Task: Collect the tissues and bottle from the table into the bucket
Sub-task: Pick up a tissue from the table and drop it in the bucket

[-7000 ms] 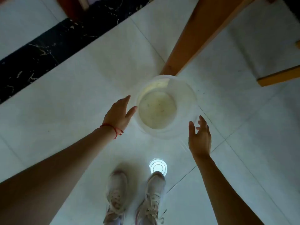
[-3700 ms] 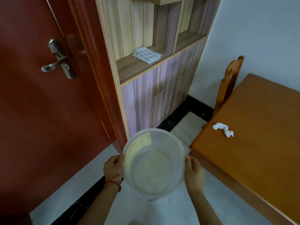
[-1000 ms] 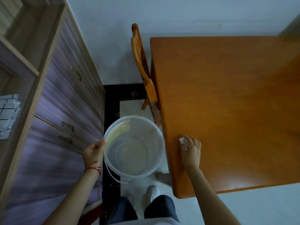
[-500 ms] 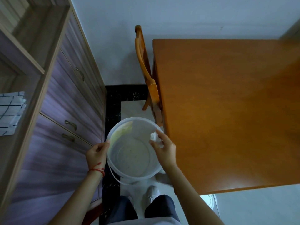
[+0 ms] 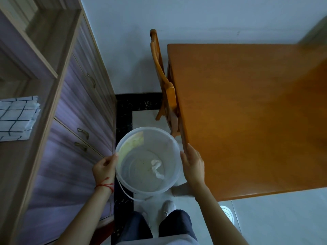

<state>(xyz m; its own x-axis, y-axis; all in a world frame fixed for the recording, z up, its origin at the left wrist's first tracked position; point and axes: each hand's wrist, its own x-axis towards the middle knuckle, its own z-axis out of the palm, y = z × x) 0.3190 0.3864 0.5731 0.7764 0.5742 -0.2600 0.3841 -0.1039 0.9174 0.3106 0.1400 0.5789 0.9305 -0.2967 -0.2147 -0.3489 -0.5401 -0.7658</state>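
Observation:
I hold a translucent white bucket (image 5: 174, 154) in front of me, just left of the orange wooden table (image 5: 247, 121). My left hand (image 5: 104, 167) grips its left rim. My right hand (image 5: 192, 165) holds its right rim, beside the table's edge. A crumpled white tissue (image 5: 156, 167) lies on the bucket's bottom, right of the middle. The bucket's thin handle hangs down below it. I see no bottle and no other tissue on the visible part of the table.
A wooden chair (image 5: 164, 89) is pushed in at the table's left side. A cabinet with drawers and handles (image 5: 81, 131) stands on the left, with a checked cloth (image 5: 16, 117) on its shelf. My feet stand on the light tiled floor (image 5: 283, 218).
My right hand took the tissue off the table's edge and let it fall into the bucket. It now holds the bucket's right rim. The left hand kept its grip.

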